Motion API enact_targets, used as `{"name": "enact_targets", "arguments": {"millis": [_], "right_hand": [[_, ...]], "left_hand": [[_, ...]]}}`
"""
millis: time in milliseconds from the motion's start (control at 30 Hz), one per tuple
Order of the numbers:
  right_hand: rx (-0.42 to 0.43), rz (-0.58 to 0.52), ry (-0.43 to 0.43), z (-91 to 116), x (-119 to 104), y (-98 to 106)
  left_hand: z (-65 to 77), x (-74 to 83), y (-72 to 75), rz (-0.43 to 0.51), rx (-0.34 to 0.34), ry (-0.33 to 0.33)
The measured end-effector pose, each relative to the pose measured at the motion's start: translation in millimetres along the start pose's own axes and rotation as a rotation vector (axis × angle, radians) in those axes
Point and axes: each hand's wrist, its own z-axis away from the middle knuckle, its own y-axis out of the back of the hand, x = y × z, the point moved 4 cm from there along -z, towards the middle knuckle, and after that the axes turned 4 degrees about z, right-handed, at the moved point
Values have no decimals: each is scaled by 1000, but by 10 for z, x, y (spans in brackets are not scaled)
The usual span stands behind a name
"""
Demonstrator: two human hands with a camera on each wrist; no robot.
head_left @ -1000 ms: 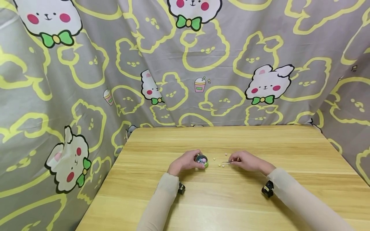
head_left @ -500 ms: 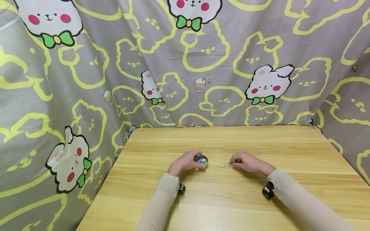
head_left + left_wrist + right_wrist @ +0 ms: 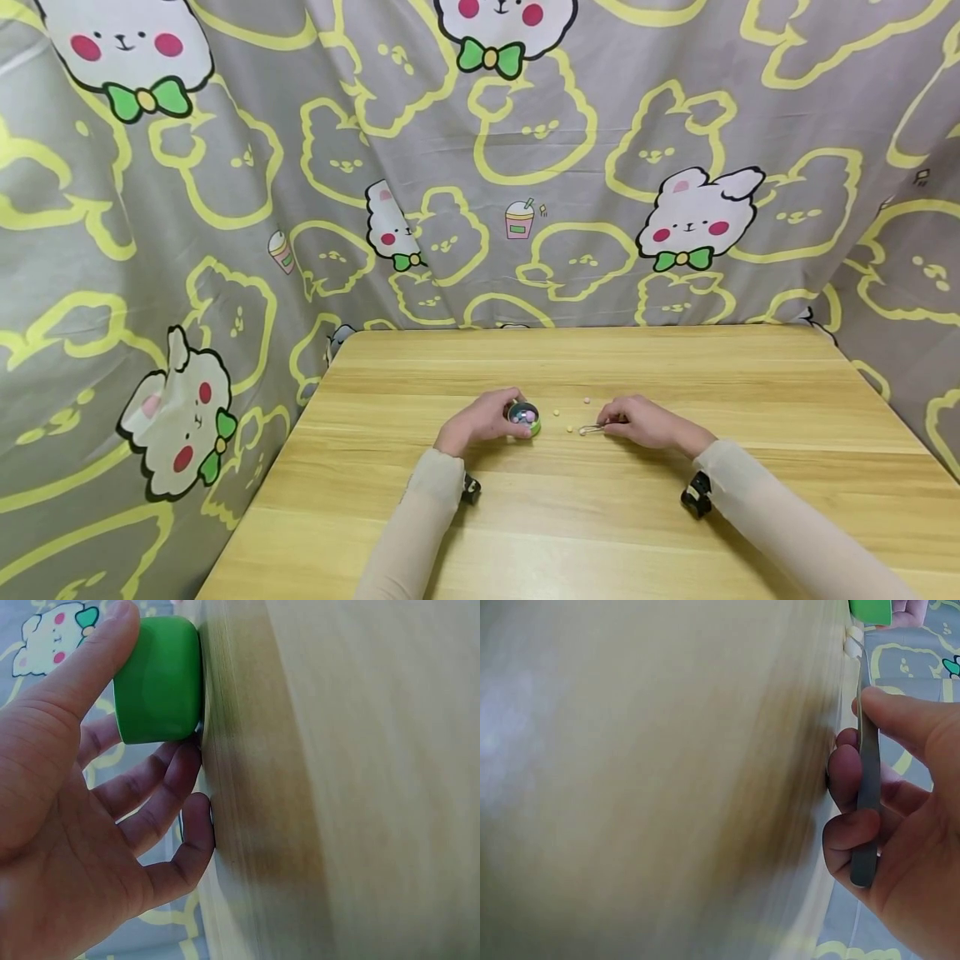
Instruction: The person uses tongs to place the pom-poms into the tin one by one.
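My left hand (image 3: 487, 417) holds a small green tub (image 3: 159, 679) on the wooden table, thumb on its near side and fingers round the other. Colourful beads (image 3: 529, 417) show inside it in the head view. In my right hand (image 3: 641, 419) are metal tweezers (image 3: 868, 765), gripped between thumb and curled fingers and pointing left toward the tub. Their tips are right at a pale bead (image 3: 852, 648). A yellow bead (image 3: 569, 430) lies just left of the tips. Farther back are another yellow bead (image 3: 557, 413) and a pinkish one (image 3: 587, 401).
The wooden table (image 3: 525, 517) stretches around both hands. Behind it and along its sides hangs a grey curtain (image 3: 480, 250) with cartoon animals. A dark camera (image 3: 696, 495) sits on the right wrist and a similar one (image 3: 471, 489) on the left.
My right hand has shifted slightly right and toward me, and the tweezer tips have come down to the pale bead. The left hand and tub have stayed still.
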Motion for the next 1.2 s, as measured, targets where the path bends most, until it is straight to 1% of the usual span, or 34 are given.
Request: {"name": "enact_targets", "arguments": {"millis": [300,433,733,933,1033,1167,1200], "right_hand": [[10,16,11,-2,14,6],[21,7,7,0,26,13],[42,-50,-21,0,85,44],[42,-84,-69,-17,98,61],[53,-103,-59,-39,71,83],[81,-109,-18,-87,18,121],[84,-106,-20,-98,7,129]], "left_hand": [[-4,6,7,-12,3,-8],[-2,7,10,-9,2,-8],[-2,0,4,-10,6,-16],[-1,-11,-1,-8,7,-16],[6,-6,3,-5,8,-11],[13,2,7,-6,7,-2],[13,2,5,-6,6,0]]}}
